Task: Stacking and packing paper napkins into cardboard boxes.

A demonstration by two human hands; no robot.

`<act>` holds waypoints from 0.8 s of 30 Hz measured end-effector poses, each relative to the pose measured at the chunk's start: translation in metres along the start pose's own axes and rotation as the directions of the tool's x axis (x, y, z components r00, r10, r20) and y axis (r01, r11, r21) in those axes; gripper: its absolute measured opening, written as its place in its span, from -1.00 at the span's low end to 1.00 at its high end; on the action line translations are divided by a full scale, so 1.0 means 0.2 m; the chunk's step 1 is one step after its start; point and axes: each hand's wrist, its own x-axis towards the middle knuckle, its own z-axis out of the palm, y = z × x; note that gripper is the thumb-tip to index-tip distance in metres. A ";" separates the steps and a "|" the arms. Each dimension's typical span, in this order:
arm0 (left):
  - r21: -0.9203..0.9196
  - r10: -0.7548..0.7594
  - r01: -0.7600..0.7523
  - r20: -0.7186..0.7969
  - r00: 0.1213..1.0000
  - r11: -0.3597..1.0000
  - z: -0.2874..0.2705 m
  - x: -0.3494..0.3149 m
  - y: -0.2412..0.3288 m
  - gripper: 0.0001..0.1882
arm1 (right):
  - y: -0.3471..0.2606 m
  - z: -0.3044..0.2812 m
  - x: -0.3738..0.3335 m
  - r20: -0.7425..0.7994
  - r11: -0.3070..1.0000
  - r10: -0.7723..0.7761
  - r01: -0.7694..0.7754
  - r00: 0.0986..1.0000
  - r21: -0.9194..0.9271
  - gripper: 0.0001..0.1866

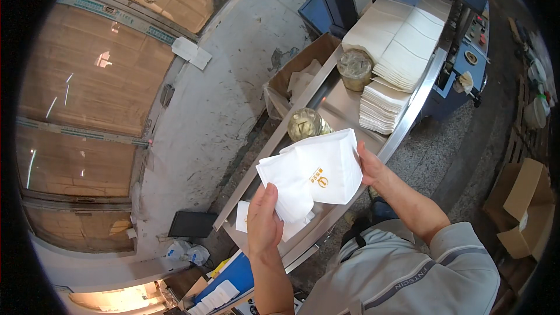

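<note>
2 clear round containers stand on the metal bench (337,104). The farther container (354,70) sits next to the folded white web (417,32) and holds pale yellowish matter that cannot be identified. The nearer container (304,123) shows similar contents and is partly hidden by the paper in hand. A cardboard box (326,48), beside the bench on the wall side, contains loose white paper (304,79). At far right, an open carton (525,189) has its flaps raised; something white shows inside.

The white paper stack (318,172) is held above the near end of the bench. It consists of several folded layers, bright white, with a gold emblem and characters on the top face. The right part is flat and squared; the layers at left are uneven and spread.

Both hands are closed on the stack. The left hand (265,220) grips the left edge, thumb on top. The right hand (370,166) grips the right edge, thumb upright along the side; its other fingers are mostly hidden behind the paper.
</note>
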 end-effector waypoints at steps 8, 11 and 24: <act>0.009 0.017 -0.017 0.030 0.999 1.000 -0.01 0.02 -0.02 -0.50 | 0.00 -0.01 0.00 -0.036 1.000 0.007 -0.006 0.999 0.012 -0.11; 0.020 0.032 -0.033 0.043 0.999 0.999 -0.03 0.02 -0.03 -0.50 | 0.00 -0.01 0.00 -0.026 1.000 0.004 -0.003 1.000 0.019 -0.11; 0.017 0.039 -0.039 0.038 0.999 0.999 -0.04 0.03 -0.03 -0.52 | 0.01 0.00 0.01 -0.051 1.000 0.013 -0.012 0.999 0.026 -0.12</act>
